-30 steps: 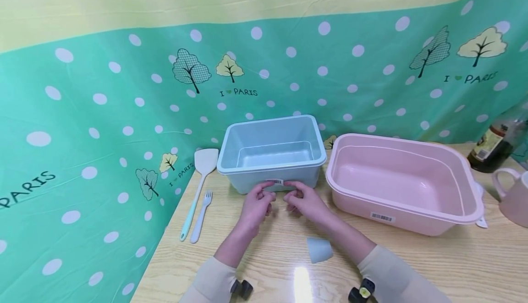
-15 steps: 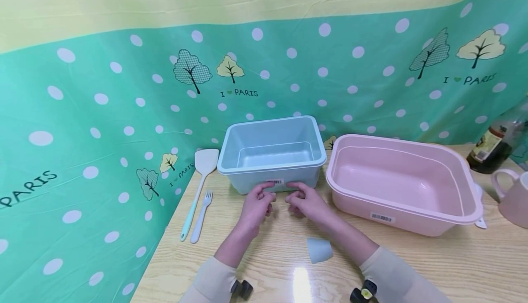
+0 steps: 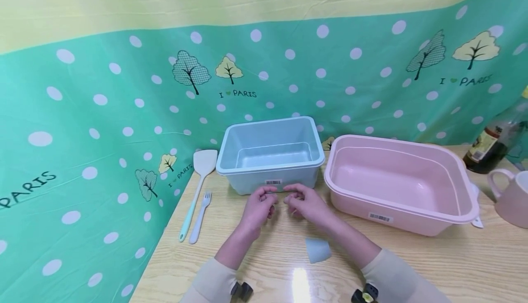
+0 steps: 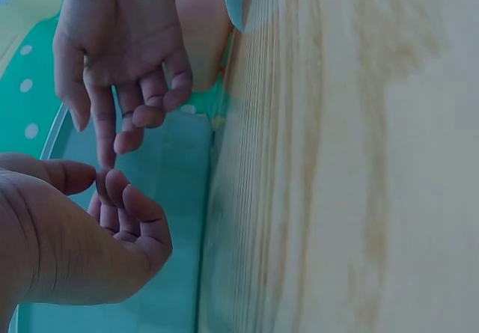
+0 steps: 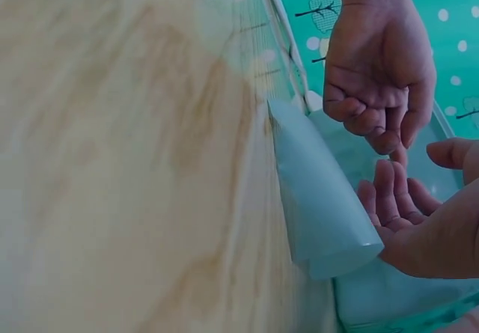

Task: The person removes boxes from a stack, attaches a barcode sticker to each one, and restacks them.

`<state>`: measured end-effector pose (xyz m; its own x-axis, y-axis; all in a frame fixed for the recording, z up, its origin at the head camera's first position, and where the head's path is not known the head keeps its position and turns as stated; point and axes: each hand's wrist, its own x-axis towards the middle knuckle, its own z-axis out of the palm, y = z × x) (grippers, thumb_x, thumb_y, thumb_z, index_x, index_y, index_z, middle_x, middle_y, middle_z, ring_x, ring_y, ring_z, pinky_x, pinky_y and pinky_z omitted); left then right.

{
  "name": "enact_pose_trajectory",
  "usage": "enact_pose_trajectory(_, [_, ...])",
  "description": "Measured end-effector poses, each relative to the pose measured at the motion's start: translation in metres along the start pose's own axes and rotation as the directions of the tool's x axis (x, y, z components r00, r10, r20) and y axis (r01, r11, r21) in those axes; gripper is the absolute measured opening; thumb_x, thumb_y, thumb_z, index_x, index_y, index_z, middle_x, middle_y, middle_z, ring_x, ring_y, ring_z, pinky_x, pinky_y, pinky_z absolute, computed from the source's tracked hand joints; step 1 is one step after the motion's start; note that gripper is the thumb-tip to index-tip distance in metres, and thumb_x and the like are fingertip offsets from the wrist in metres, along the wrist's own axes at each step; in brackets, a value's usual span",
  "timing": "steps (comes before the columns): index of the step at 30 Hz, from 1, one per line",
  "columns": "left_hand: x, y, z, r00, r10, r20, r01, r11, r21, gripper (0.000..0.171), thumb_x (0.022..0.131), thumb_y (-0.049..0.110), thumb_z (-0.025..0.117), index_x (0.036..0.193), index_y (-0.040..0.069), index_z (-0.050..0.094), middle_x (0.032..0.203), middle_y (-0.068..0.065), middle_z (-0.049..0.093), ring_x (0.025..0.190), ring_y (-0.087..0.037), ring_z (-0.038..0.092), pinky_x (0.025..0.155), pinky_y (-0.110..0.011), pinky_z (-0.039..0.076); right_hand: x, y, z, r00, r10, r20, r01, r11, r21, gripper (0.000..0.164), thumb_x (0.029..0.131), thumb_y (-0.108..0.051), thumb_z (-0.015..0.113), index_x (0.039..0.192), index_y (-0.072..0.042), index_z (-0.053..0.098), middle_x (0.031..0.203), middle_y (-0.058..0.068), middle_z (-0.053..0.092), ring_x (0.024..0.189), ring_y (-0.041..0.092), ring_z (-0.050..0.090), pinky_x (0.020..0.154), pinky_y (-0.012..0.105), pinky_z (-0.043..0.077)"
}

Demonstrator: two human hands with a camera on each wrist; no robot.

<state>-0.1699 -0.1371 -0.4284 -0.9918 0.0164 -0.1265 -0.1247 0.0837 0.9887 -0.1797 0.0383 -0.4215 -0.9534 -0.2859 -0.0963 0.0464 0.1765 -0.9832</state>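
Note:
Both hands are in front of a blue plastic tub (image 3: 270, 174) in the head view. My left hand (image 3: 259, 209) has its fingers loosely bent and holds nothing that I can see. Facing it, my right hand (image 3: 304, 206) is bent the same way, its index fingertip a short gap from the left one. In the left wrist view the left hand (image 4: 82, 236) and right hand (image 4: 123, 41) nearly meet at the fingertips; whether they touch I cannot tell. A small light blue cup (image 3: 318, 250) lies on its side near the right forearm.
Right of the blue tub stands a larger pink tub (image 3: 402, 206). A spatula (image 3: 198, 188) and a fork (image 3: 200, 218) lie on the left. At the far right are a pink mug (image 3: 513, 197) and a dark sauce bottle (image 3: 488, 147). A patterned curtain (image 3: 123, 165) hangs behind.
Both index fingers have come down slightly from beside the barcode label on the blue tub, and their tips are nearer each other. The tubs and the cup stay where they were.

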Motion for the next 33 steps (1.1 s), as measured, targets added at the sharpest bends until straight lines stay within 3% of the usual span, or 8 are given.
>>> enact_pose_trajectory(5, [-0.003,0.002,0.003,0.999,-0.008,0.033,0.007,1.0,0.02,0.027,0.094,0.01,0.063,0.121,0.003,0.063,0.097,-0.012,0.065,0.072,-0.017,0.055,0.063,-0.026,0.048,-0.009,-0.003,-0.004,0.999,-0.043,0.021,0.043,0.999,-0.007,0.033,0.097,-0.013,0.065,0.128,-0.001,0.062,0.101,0.011,0.066,0.089,0.035,0.065,0.081,0.047,0.058])
enact_pose_trajectory(14, [-0.012,0.015,0.01,0.995,0.033,0.093,-0.037,0.999,0.039,0.026,0.095,0.011,0.064,0.119,0.001,0.064,0.104,-0.015,0.064,0.083,-0.021,0.061,0.067,-0.032,0.055,-0.041,-0.019,-0.024,0.983,-0.171,0.059,0.175,0.983,-0.057,0.029,0.099,-0.02,0.067,0.122,-0.002,0.066,0.107,0.012,0.067,0.086,0.026,0.066,0.08,0.048,0.058])
enact_pose_trajectory(20, [-0.016,0.021,0.016,0.99,0.073,0.122,-0.078,0.996,0.036,0.031,0.095,0.01,0.066,0.123,-0.004,0.062,0.106,-0.013,0.064,0.089,-0.022,0.063,0.071,-0.035,0.057,-0.063,-0.032,-0.043,0.966,-0.257,0.03,0.259,0.963,-0.08,0.024,0.099,-0.023,0.067,0.119,-0.009,0.067,0.108,0.009,0.068,0.093,0.028,0.067,0.08,0.033,0.057])
enact_pose_trajectory(25, [-0.017,0.026,0.022,0.984,0.102,0.146,-0.107,0.994,0.029,0.029,0.094,0.012,0.067,0.12,-0.002,0.064,0.107,-0.014,0.064,0.091,-0.022,0.063,0.071,-0.035,0.058,-0.078,-0.042,-0.058,0.939,-0.345,-0.002,0.344,0.936,-0.069,0.023,0.099,-0.015,0.066,0.119,-0.005,0.067,0.108,0.009,0.068,0.098,0.029,0.066,0.082,0.032,0.057])
enact_pose_trajectory(33, [-0.018,0.035,0.035,0.976,0.129,0.176,-0.132,0.991,0.005,0.029,0.096,0.012,0.066,0.121,-0.002,0.063,0.111,-0.019,0.063,0.092,-0.022,0.063,0.073,-0.035,0.058,-0.088,-0.043,-0.079,0.909,-0.409,-0.081,0.395,0.907,-0.148,0.019,0.098,-0.008,0.066,0.117,-0.004,0.068,0.105,0.009,0.068,0.097,0.016,0.064,0.081,0.024,0.053])
